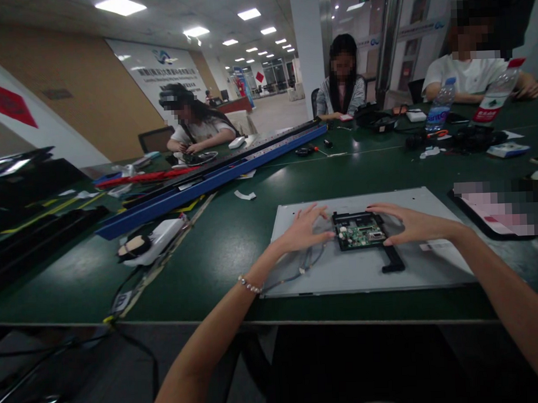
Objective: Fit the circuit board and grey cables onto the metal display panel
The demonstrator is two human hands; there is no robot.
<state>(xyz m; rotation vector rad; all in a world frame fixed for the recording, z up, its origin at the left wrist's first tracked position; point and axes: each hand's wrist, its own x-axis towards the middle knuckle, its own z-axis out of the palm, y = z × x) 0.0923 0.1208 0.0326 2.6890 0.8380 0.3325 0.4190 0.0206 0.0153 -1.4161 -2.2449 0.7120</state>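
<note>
A green circuit board [360, 232] sits in a black plastic frame [341, 245], lying on a flat pale grey panel [324, 279]. Along the frame's left edge, my left hand [306, 228] has its fingers spread and its thumb close to the edge; whether it touches is hard to tell. My right hand [413, 223] spans the frame's right side, index finger at the top edge and thumb at the lower right corner. Below that thumb a black bracket-like arm [392, 260] sticks out over the panel. Thin grey cables [304, 269] run from under my left hand across the panel.
A long blue rail [215, 183] crosses the green table [209, 256] at the left. Beside it lies a white device with a black strap [153, 241]. A phone-like black-edged slab [494, 211] lies at right. Bottles [441, 107] stand farther back, where several people sit.
</note>
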